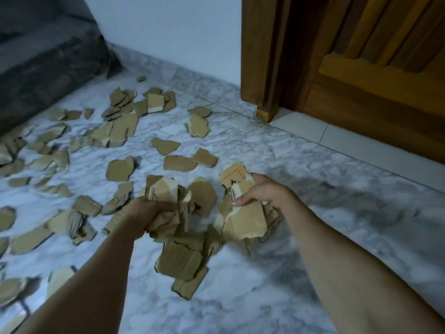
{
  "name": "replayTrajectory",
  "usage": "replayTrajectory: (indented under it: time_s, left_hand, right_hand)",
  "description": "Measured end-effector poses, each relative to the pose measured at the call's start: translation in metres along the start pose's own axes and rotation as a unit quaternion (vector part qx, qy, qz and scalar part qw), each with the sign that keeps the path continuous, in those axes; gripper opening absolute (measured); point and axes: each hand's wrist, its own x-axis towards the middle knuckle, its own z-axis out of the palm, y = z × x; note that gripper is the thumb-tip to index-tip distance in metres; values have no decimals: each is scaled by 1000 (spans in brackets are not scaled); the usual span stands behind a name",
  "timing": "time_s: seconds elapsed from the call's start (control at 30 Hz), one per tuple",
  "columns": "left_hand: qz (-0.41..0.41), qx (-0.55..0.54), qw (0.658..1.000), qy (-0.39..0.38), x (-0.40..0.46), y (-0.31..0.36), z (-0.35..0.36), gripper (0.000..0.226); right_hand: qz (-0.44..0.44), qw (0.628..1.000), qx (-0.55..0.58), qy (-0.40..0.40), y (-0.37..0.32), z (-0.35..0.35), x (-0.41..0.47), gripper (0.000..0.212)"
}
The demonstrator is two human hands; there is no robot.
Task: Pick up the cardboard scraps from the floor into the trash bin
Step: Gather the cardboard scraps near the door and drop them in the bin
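left hand: the left hand (147, 213) was curled tight round a crumpled bunch of scraps (166, 201), held just above the floor.
right hand: the right hand (260, 191) gripped a second bundle (243, 218), thumb pressed on its front; a torn piece with red dotted lines (234, 174) stuck up at the top.
below the hands: a loose heap of cardboard (183, 261) lay on the floor between the two forearms.
remaining scraps: many torn cardboard scraps (120, 131) were scattered over the marble floor (313, 237), mostly to the left and ahead.
trash bin: it was out of view.
surroundings: a dark sofa (48, 56) stood at the upper left, touching some scraps; a wooden door (361, 68) stood at the upper right, beside a white wall (180, 32).
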Motion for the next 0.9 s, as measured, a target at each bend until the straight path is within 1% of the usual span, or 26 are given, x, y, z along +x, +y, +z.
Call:
replayTrajectory:
  time_s: [0.07, 0.1, 0.17, 0.2, 0.23, 0.27, 0.3, 0.33, 0.37, 0.4, 0.43, 0.47, 0.5, 0.53, 0.57, 0.6, 0.63, 0.67, 0.7, 0.73, 0.8, 0.83, 0.9]
  left_hand:
    - [15, -53, 998, 33, -20, -17, -23, 29]
    - [21, -93, 994, 49, -26, -26, -34, 34]
    - [28, -182, 979, 85, -37, -40, -53, 56]
    - [25, -202, 974, 103, -44, -46, -63, 54]
    - [20, -204, 973, 105, -55, -49, -68, 44]
    - [14, -177, 981, 82, -63, -56, -72, 34]
    - [12, -140, 989, 38, -70, -64, -72, 28]
    - [1, -79, 997, 0, -79, -68, -66, 26]
    - [-1, -9, 999, -32, -84, -71, -58, 30]
    - [-6, 63, 997, -50, -90, -73, -48, 41]
    - [-17, 109, 992, -64, -93, -78, -36, 57]
    - [-8, 154, 985, -75, -96, -80, -23, 70]
    - [7, 163, 983, -83, -88, -93, -12, 74]
    - [48, 216, 971, -95, -91, -96, -3, 65]
    - [94, 267, 956, -73, -86, -102, 11, 54]
    - [92, 266, 958, -61, -85, -106, 17, 57]
    - [109, 294, 948, -61, -85, -106, 24, 70]
    - [100, 318, 940, -75, -83, -106, 27, 85]
    - [83, 330, 938, -69, -82, -105, 28, 95]
    - [71, 339, 936, -67, -80, -103, 25, 104]
    - [32, 313, 947, -69, -76, -98, 22, 116]
    - [19, 324, 943, -68, -73, -98, 19, 112]
    - [-1, 330, 942, -63, -70, -95, 7, 86]
  right_hand:
    - [6, 1000, -6, -23, -4, 26, 3, 65]
    - [11, 999, -14, -32, -5, 36, 1, 63]
    - [21, 998, -41, -43, -6, 52, -4, 66]
    - [24, 996, -62, -52, -6, 59, -7, 70]
    - [26, 993, -87, -69, -5, 66, -11, 73]
    - [28, 989, -114, -91, -4, 74, -15, 79]
    - [30, 983, -143, -114, -2, 83, -19, 90]
    - [36, 975, -173, -132, 4, 92, -21, 102]
    - [40, 968, -201, -145, 10, 102, -25, 111]
    - [40, 961, -229, -148, 16, 111, -27, 115]
    - [38, 956, -253, -146, 20, 118, -29, 118]
    - [30, 952, -272, -138, 24, 124, -28, 124]
    - [21, 947, -294, -127, 26, 128, -27, 128]
    - [11, 941, -318, -117, 26, 130, -27, 129]
    - [1, 934, -340, -104, 25, 132, -28, 125]
    - [-10, 925, -368, -93, 24, 133, -30, 117]
    - [-21, 912, -401, -84, 22, 134, -33, 108]
    - [-31, 898, -433, -75, 21, 134, -36, 101]
    - [-39, 886, -457, -65, 20, 135, -37, 96]
    - [-42, 882, -467, -57, 19, 136, -39, 92]
    - [-44, 886, -457, -63, 17, 137, -41, 84]
    - [-39, 892, -446, -69, 15, 136, -42, 79]
    - [-17, 901, -427, -81, 15, 130, -40, 70]
